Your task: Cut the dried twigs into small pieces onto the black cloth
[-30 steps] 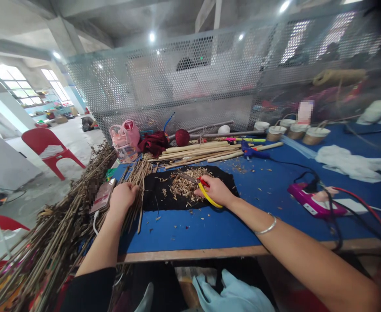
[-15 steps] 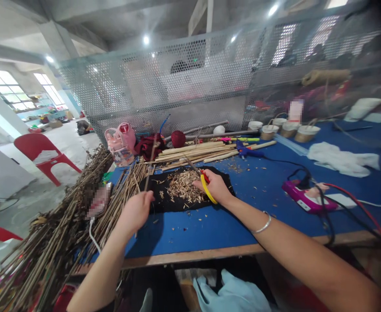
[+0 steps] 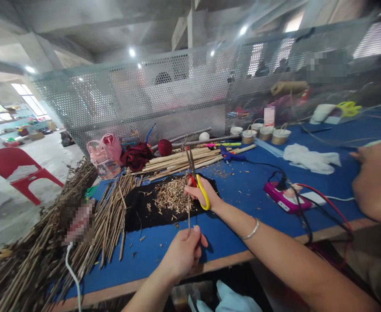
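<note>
My left hand [image 3: 185, 253] is closed on the lower end of a thin twig [image 3: 189, 212], near the table's front edge. The twig stands nearly upright and runs up to the scissors [image 3: 203, 195], which have yellow and red handles. My right hand [image 3: 206, 190] holds these scissors with the blades pointing up; whether the twig lies between the blades I cannot tell. Behind and below the scissors, a pile of short cut twig pieces [image 3: 170, 195] lies on a black cloth [image 3: 138, 212]. Left of the cloth, many uncut twigs [image 3: 112, 221] lie bunched together.
Peeled sticks [image 3: 177, 160], a blue glue gun [image 3: 231, 154] and a dark red yarn ball [image 3: 164, 147] lie at the back. A purple power box [image 3: 284, 199] with cables and a white glove [image 3: 310, 158] are on the right. Another person's hand [image 3: 377, 182] reaches in there, blurred.
My left hand has moved right and nearer the front edge, bringing the twig to the scissors. The scissors have turned more upright. Another person's hand has appeared at the right, and the view has shifted right.
</note>
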